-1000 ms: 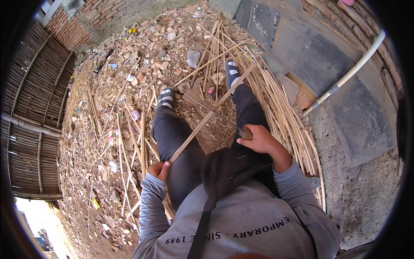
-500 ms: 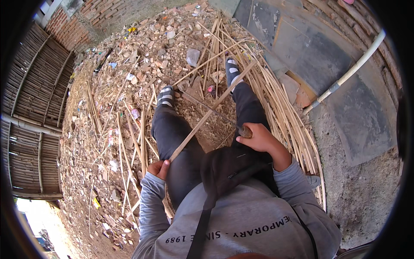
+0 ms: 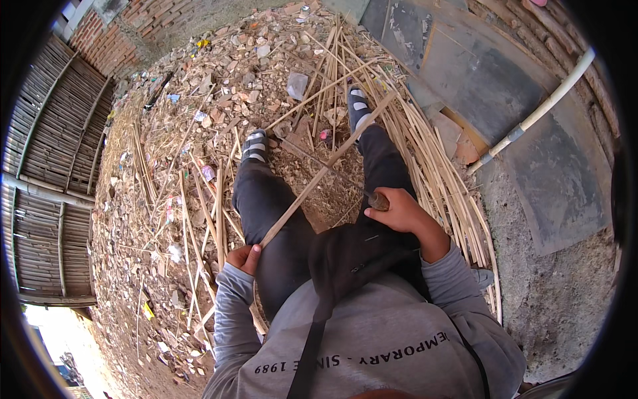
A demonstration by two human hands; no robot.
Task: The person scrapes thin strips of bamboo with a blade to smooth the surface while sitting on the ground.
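My left hand (image 3: pixel 244 258) is closed on the near end of a long, flat bamboo strip (image 3: pixel 296 204), beside my left thigh. The strip slants up and away to the right, across the gap between my legs, its far end by my right foot. In my right hand (image 3: pixel 405 216), over my right thigh, is the wooden handle of a long knife (image 3: pixel 378 201). Its thin blade is seen nearly edge-on and points away to the left. Blade and strip cross about midway between my legs; I cannot tell whether the edge is cutting in.
Many bamboo strips (image 3: pixel 435 166) lie in a bundle along my right leg. More loose strips (image 3: pixel 219 219) lie to my left. Rubble and litter (image 3: pixel 226 100) cover the ground. A pale pole (image 3: pixel 538 113) leans over dark sheets (image 3: pixel 485 73) at right; a bamboo-slat panel (image 3: pixel 46 133) stands left.
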